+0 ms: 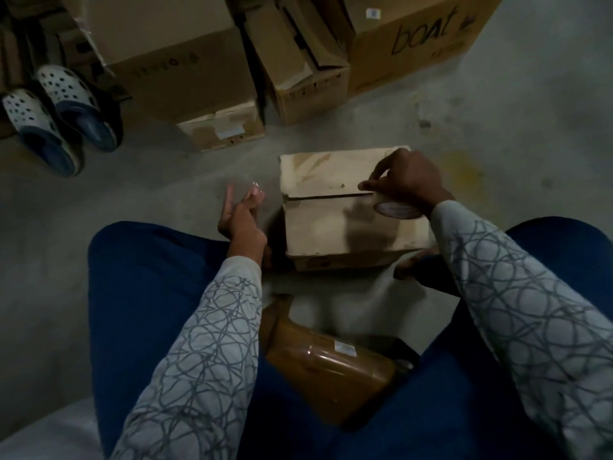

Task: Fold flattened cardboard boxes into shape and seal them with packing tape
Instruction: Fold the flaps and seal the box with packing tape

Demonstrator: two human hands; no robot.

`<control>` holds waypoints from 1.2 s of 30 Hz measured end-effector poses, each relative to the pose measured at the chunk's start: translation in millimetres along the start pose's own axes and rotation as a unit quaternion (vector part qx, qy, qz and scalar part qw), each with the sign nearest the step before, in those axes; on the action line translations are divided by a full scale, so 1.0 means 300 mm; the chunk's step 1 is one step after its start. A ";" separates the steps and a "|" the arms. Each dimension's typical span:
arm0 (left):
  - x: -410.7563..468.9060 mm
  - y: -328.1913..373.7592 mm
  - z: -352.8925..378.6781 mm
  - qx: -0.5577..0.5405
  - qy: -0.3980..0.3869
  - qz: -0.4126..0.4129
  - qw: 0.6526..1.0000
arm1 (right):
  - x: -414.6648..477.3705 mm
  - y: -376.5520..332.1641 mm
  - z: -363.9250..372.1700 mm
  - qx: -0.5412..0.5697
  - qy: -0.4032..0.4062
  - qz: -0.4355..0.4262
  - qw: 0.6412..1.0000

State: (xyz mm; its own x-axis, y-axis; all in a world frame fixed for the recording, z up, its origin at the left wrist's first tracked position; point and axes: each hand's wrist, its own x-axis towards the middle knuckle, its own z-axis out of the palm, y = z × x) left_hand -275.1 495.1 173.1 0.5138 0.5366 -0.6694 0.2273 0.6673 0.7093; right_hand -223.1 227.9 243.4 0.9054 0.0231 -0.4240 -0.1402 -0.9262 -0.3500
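Note:
A small cardboard box (335,224) stands on the concrete floor between my knees, its two top flaps folded down with a dark seam across the middle. My right hand (406,182) holds a roll of clear packing tape (396,209) at the right end of that seam, thumb and fingers pressing near the flap edge. My left hand (240,215) hovers just left of the box, fingers straight, holding nothing. A shiny scrap of clear tape (257,187) shows at its fingertips.
A brown taped package (326,363) lies on the floor close to my lap. Larger cardboard boxes (185,61) stand stacked behind, one printed "boat" (418,38). A pair of white clogs (56,117) sits at the far left. My knees in blue trousers flank the box.

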 end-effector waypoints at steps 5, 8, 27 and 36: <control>0.142 -0.076 -0.010 0.013 0.035 -0.021 0.999 | 0.189 -0.022 0.114 -0.080 -0.054 0.064 0.993; 0.251 -0.177 -0.051 0.051 0.077 -0.023 0.995 | 0.237 -0.039 0.186 -0.130 -0.051 0.059 0.988; 0.027 -0.191 0.117 0.516 -0.052 0.122 0.847 | 0.163 -0.082 0.202 -0.169 0.043 0.062 0.983; 0.024 -0.276 0.119 0.541 -0.011 0.156 0.826 | -0.016 0.112 0.149 -0.029 0.079 -0.010 0.996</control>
State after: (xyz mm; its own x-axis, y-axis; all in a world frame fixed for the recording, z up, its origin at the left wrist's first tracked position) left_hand -260.6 425.2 117.3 0.6990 0.5783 -0.4207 0.6816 -0.3609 0.6365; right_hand -250.2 213.6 196.4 0.9601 -0.0144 -0.2792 -0.1030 -0.9466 -0.3054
